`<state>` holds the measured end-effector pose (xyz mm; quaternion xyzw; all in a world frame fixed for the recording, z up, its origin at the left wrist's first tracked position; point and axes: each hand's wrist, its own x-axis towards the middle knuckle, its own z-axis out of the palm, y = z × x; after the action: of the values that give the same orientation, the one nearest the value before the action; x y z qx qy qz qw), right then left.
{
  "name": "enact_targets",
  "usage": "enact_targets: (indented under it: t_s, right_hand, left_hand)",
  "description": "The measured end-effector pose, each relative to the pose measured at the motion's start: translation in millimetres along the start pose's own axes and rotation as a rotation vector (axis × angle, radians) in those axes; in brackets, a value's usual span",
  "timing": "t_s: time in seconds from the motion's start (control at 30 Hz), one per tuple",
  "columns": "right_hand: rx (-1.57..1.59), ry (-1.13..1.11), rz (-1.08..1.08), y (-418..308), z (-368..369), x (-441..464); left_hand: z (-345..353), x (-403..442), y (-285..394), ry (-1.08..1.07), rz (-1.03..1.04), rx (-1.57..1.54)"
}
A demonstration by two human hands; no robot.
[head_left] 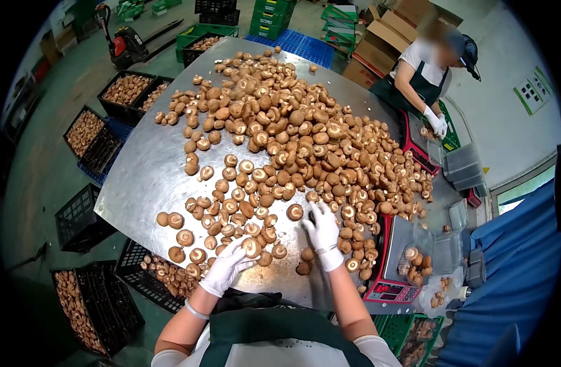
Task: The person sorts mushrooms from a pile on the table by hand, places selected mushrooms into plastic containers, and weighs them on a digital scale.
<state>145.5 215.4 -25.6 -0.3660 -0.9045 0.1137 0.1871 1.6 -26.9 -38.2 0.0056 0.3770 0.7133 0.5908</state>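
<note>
Shiitake mushrooms lie in a large heap across the metal table, with a looser group nearer me. My left hand, in a white glove, is at the front of the loose group. Its thumb and fingers close on the sides of a pale-gilled mushroom. To the right, my gloved right hand reaches over the table by the heap's near edge, fingers stretched out and thumb apart. A single mushroom lies just left of its fingertips. Two mushrooms sit beside its wrist.
A red scale with a clear box of mushrooms stands at right. Across the table, a co-worker's gloved hands are over another scale. Black crates of mushrooms line the left side. A pallet truck stands behind.
</note>
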Motion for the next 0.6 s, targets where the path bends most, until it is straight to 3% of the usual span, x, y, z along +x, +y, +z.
enact_targets:
  t_s: [0.1,0.17,0.23,0.33,0.37,0.47,0.6]
  right_hand:
    - [-0.15,-0.113,-0.01,35,18,1]
    - [0.0,-0.066,0.061,55,30,2]
    - [0.693,-0.151,0.332,61,28,7]
    - [1.378,-0.255,0.436,47,12,2]
    - [1.407,-0.259,0.335,54,22,-2]
    - [1.702,-0.411,0.547,44,0,-12]
    - [1.732,-0.391,0.591,49,-30,-26]
  left_hand:
    - [0,-1,2,0.007,0.019,-0.007]
    - [1,-5,6,0.0,0.023,-0.021]
    - [2,-13,11,0.085,-0.002,0.063]
    - [-7,-18,9,0.072,0.009,0.079]
    - [-10,-20,9,0.08,0.001,0.09]
    - [-18,-21,7,0.036,0.007,0.021]
    - [-20,-29,14,0.053,0.043,0.043]
